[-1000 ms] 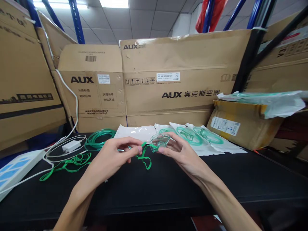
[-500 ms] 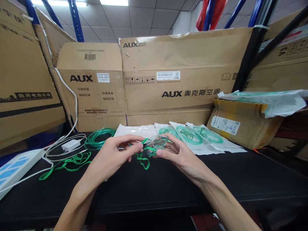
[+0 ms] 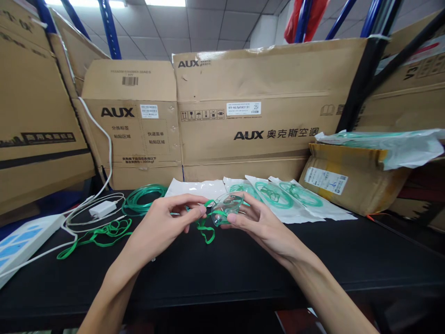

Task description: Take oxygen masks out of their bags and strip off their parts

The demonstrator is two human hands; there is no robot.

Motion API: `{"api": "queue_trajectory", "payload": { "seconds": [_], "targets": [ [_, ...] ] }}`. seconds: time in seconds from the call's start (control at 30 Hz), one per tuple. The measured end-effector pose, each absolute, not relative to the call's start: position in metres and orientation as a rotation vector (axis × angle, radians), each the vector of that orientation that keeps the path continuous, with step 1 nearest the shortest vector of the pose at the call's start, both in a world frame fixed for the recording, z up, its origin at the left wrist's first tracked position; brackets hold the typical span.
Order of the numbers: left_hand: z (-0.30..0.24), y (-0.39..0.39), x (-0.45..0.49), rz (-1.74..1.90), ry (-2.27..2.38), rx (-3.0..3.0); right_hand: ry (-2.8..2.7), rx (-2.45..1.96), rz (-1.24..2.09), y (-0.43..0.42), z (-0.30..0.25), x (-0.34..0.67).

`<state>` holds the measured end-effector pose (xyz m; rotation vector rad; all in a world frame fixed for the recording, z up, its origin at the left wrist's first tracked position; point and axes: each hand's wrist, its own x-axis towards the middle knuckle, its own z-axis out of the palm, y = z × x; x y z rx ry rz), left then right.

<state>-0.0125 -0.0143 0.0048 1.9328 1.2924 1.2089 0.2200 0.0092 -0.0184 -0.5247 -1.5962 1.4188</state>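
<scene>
Above the black table, my right hand point(image 3: 259, 218) grips a clear plastic oxygen mask point(image 3: 225, 204), thumb at its near rim and fingers behind it. My left hand point(image 3: 174, 218) is closed, pinching a green elastic strap point(image 3: 207, 232) between thumb and fingertips at the mask's left side. Part of this strap crosses the mask, and a loose loop of it dangles below. Coiled green tubing point(image 3: 144, 199) lies behind my left hand. Another green elastic strap point(image 3: 100, 236) is heaped to the left of my left forearm.
Wrapped packs with green tubing point(image 3: 274, 197) lie behind my right hand. A power strip point(image 3: 28, 241), a white adapter point(image 3: 103, 209) and cables are on the left. Large cardboard boxes point(image 3: 267, 88) stand along the back; a taped carton point(image 3: 333, 181) carries another pack at right.
The mask has turned slightly in my right hand, showing its clear shell wider. The dangling strap loop has shifted a little to the left. My left hand stays almost still.
</scene>
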Motion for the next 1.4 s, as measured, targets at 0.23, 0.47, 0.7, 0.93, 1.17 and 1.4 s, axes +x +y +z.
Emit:
{"api": "queue_trajectory", "payload": {
  "seconds": [0.23,0.47,0.7,0.93,1.17,1.4],
  "targets": [
    [0.0067,-0.0166,-0.0122,1.211,1.306,1.936,-1.606,-0.534,1.424,0.0089,-0.0184,0.2195],
    [0.0055,-0.0145,-0.0124,1.200,1.328,1.943,-1.588,-0.530,1.436,0.0075,-0.0183,0.2185],
    [0.0048,-0.0144,-0.0130,1.216,1.344,1.959,-1.592,-0.535,1.447,0.0073,-0.0184,0.2182],
    [0.0030,-0.0131,-0.0137,1.135,1.323,1.973,-1.611,-0.519,1.423,0.0098,-0.0192,0.2184],
    [0.0063,-0.0154,-0.0093,1.108,1.381,2.028,-1.681,-0.611,1.232,0.0153,-0.0237,0.2123],
    [0.0043,-0.0128,-0.0077,1.084,1.345,2.082,-1.745,-0.550,1.097,0.0082,-0.0164,0.2145]
  ]
}}
